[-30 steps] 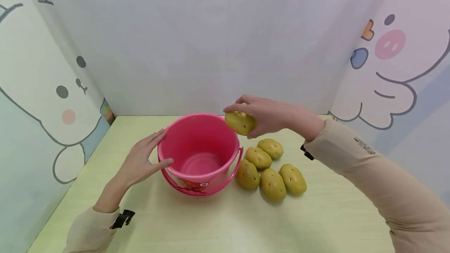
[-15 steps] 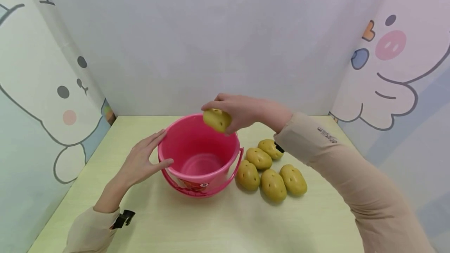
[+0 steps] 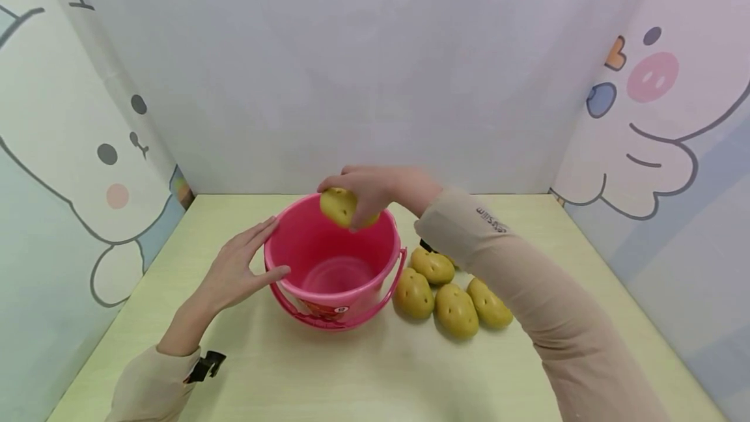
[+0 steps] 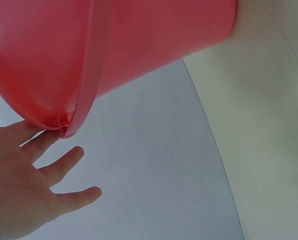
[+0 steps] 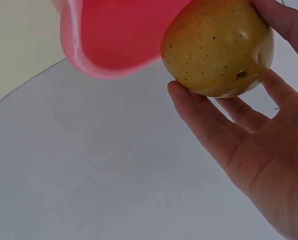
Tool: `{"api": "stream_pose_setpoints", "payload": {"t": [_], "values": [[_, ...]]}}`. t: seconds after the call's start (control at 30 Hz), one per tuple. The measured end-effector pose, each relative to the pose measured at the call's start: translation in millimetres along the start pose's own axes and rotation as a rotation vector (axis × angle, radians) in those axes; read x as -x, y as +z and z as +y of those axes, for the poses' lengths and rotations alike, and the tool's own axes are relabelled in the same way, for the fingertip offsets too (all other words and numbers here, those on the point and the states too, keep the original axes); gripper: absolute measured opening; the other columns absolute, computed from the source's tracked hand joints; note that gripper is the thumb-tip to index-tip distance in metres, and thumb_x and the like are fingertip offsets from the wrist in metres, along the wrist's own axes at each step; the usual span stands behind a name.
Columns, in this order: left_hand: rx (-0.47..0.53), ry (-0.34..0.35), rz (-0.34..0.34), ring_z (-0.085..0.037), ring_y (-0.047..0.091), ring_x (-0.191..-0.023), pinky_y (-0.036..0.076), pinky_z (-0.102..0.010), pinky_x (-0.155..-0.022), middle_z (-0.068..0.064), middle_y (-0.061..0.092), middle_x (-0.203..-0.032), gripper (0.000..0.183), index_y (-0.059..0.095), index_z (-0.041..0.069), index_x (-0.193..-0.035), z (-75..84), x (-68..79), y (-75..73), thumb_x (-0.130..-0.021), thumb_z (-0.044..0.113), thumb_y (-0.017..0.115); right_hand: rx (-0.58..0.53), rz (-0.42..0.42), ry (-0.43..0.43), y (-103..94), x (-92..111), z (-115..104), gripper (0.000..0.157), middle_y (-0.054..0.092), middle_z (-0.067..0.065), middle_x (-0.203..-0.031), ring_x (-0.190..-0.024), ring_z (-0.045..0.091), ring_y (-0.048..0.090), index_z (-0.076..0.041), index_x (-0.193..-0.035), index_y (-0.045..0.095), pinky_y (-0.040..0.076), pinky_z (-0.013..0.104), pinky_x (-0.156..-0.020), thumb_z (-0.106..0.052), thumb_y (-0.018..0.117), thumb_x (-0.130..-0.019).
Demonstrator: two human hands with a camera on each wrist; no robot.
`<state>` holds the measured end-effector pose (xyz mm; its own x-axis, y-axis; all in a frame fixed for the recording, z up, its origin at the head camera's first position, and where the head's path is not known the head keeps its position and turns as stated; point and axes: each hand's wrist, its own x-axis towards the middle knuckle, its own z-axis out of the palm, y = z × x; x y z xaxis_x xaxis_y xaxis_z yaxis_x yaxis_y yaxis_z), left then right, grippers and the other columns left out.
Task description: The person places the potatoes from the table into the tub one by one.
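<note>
potato in the right hand, above the pink bucket's mouth

on my head view the right hand point(image 3: 369, 191) has a yellow potato point(image 3: 336, 206) pinched between thumb and fingers, over the far side of the pink bucket point(image 3: 366, 305). my right wrist view shows the fingers curled under it and the bucket's rim just beside it; i can't tell whether potato and rim touch. the left hand point(image 3: 237, 269) is at the opposite side, fingers straight and spread, tips against the left rim; my left wrist view puts them by the joint of the handle point(image 3: 396, 282), with two fingers out in the air. the two hands are apart, the bucket's mouth between them.

the bucket stands upright on the pale table point(image 3: 328, 376), its handle folded down round the front, below a red label point(image 3: 322, 309). just right of it lie more potatoes point(image 3: 456, 311): four i make out readily, plus a sliver of another. the right sleeve point(image 3: 504, 266) gets in my way there, crossing above them and hiding part of the group. behind everything rises a plain grey wall point(image 3: 351, 83), with cartoon animals on the side panels point(image 3: 64, 135).
</note>
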<state>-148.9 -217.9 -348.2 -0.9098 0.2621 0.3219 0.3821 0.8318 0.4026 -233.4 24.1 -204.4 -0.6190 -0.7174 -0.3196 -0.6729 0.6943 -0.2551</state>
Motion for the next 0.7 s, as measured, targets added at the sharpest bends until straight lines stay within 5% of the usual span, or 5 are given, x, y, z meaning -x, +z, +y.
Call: {"api": "stream_pose_setpoints", "payload": {"t": [0.7], "values": [[0.005,0.000,-0.003,-0.035,0.029,-0.119,0.032,-0.059,-0.086,-0.015,0.034,-0.135,0.080,0.031,0.008,-0.137,0.9,0.6,-0.8,-0.074,0.044,0.065,-0.178,-0.036,0.273,15.8,-34.2,-16.6,0.088,0.040,-0.004,-0.111,-0.097,0.019,0.039,-0.038,-0.127,0.040,0.050,0.026,-0.051,-0.023,0.085,-0.052]]}}
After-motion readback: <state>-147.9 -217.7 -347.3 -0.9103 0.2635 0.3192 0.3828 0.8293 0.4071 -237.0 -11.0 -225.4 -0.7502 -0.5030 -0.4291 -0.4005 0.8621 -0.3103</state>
